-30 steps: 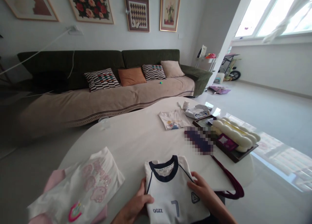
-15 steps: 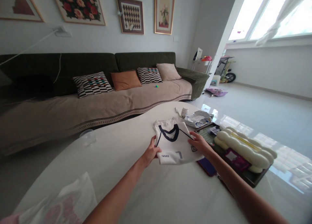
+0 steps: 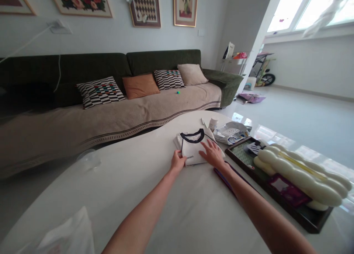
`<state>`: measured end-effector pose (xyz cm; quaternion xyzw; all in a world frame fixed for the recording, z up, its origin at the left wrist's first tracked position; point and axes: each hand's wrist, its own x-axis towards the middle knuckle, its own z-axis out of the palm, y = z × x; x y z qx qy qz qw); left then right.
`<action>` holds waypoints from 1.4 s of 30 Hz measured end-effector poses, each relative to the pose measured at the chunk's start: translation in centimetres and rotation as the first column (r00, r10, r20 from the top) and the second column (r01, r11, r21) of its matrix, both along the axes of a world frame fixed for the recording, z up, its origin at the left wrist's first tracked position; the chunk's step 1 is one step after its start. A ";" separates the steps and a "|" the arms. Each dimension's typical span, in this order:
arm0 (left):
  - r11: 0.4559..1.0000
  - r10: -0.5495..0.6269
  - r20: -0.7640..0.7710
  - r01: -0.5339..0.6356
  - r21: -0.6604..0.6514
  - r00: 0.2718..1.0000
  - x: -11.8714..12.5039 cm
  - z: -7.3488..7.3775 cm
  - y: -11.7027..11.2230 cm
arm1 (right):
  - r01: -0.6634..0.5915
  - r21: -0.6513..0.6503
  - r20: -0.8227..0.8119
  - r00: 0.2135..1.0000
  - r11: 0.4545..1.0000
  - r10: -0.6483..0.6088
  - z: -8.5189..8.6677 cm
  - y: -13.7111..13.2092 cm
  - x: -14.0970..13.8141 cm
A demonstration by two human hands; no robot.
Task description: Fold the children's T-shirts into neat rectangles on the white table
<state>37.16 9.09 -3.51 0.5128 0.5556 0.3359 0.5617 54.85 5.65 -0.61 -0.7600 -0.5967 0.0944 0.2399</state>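
Note:
A folded white shirt [image 3: 194,150] with a dark navy collar and dark lettering lies on the white table. At its left front edge my left hand [image 3: 177,161] pinches the fabric between thumb and fingers. My right hand [image 3: 212,154] rests on the shirt's right half, fingers spread out, palm down, covering part of the print. Folded layers show behind the collar on the left. Under my right forearm lies a flat dark purple-blue object [image 3: 224,178], partly hidden.
To the right, a dark tray [image 3: 297,212] carries a cream puffy tissue-box-like object [image 3: 301,173] and a purple packet [image 3: 289,189]. A silvery plastic bag [image 3: 232,132] and small white bottle [image 3: 213,124] stand behind. A clear bowl [image 3: 89,160] and white plastic bag [image 3: 70,232] are left.
The shirt now lies lower and flatter, with its front part folded under and less print showing. My right hand has let go of the side edge and spread on top.

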 end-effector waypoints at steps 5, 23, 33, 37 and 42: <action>0.997 0.017 -0.076 -0.011 0.079 0.997 0.3 0.1 -0.3 | -0.094 -0.127 0.216 0.969 0.987 0.120 -2.4 0.2 -3.0; 0.912 0.235 -0.669 0.079 0.403 0.705 -33.7 6.6 -30.1 | -0.307 0.099 0.173 0.942 0.947 0.287 -1.6 -12.3 -16.7; 0.872 0.375 -0.739 0.056 0.486 0.559 -38.9 4.1 -35.8 | -0.471 0.008 0.022 0.882 0.882 0.471 -3.7 -31.9 -24.0; 0.848 0.343 -0.709 0.121 0.516 0.616 -39.0 4.0 -37.0 | -0.488 -0.032 0.023 0.872 0.872 0.489 -3.5 -32.8 -24.0; 0.872 0.340 -0.704 0.071 0.484 0.624 -40.1 6.0 -36.5 | -0.479 -0.075 0.009 0.877 0.874 0.481 -2.9 -32.5 -24.0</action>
